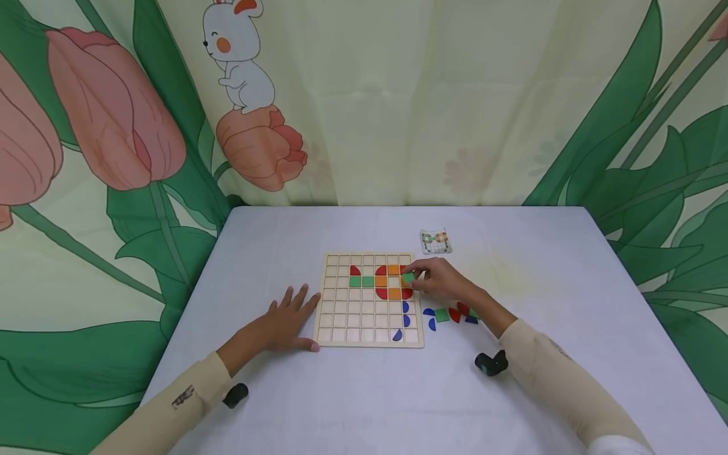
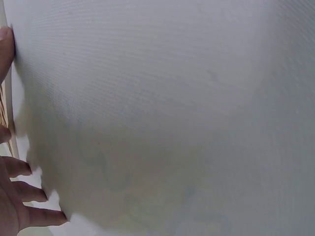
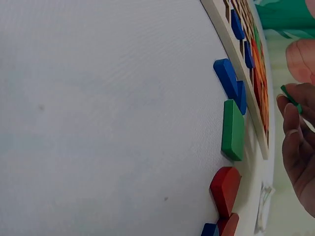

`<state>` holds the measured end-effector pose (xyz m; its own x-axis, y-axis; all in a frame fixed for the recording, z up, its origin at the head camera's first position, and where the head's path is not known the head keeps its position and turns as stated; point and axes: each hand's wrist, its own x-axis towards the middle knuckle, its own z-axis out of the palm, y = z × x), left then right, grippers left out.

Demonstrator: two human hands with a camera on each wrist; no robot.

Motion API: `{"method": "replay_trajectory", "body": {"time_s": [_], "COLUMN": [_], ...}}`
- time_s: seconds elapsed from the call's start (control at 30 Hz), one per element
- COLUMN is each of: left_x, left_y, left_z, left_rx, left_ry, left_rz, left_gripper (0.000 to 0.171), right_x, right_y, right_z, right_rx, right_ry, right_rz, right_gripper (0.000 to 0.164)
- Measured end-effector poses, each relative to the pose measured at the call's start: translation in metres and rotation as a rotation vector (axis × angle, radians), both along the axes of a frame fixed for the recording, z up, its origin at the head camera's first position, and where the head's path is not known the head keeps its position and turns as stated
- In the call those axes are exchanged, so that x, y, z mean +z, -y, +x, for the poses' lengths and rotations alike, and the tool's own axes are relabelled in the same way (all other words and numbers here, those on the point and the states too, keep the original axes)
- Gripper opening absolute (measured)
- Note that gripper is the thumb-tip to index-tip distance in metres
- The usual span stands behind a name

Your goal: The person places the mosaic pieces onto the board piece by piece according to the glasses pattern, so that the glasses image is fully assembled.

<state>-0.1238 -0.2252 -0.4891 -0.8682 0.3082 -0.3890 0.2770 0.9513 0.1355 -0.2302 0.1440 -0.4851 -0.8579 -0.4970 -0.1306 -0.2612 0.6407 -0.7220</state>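
A square wooden grid board [image 1: 348,320] lies on the table, with red, orange, green and blue pieces in some cells. Between thumb and fingers, my right hand [image 1: 440,279] pinches a green square tile [image 1: 407,277] over the board's upper right part. That same tile [image 3: 291,100] appears edge-on in the right wrist view, held above table level. My left hand [image 1: 284,325] lies with fingers spread, its index finger and thumb at the board's left edge. Only part of the left hand [image 2: 12,201] shows in the left wrist view.
Loose pieces lie right of the board, including a green square [image 3: 233,130], a red piece [image 3: 225,191] and a blue piece [image 3: 226,78]. A small pattern card [image 1: 435,241] sits behind the board's right corner. White cloth [image 1: 273,404] covers the table; a printed curtain [image 1: 387,101] hangs behind.
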Motion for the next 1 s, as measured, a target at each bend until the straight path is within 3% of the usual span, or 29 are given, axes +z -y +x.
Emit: {"method": "replay_trajectory", "body": {"time_s": [0.2,0.43,1.0], "left_x": [0.002,0.002,0.000], "left_y": [-0.001,-0.002,-0.001], "left_z": [-0.001,-0.001,0.000], "left_rx": [0.007,0.019,0.019], "left_ry": [0.001,0.008,-0.011], "left_rz": [0.012,0.016,0.031], "left_gripper": [0.114,0.115,0.112], "right_x": [0.006,0.010,0.006], "right_y": [0.014,0.034,0.068], "right_z": [-0.002,-0.006,-0.017], "right_rx": [0.048,0.035,0.034], "right_ry": [-0.019,0.028,0.033], "right_rz": [-0.013,-0.027,-0.069], "right_gripper": [0.037,0.035,0.030]}}
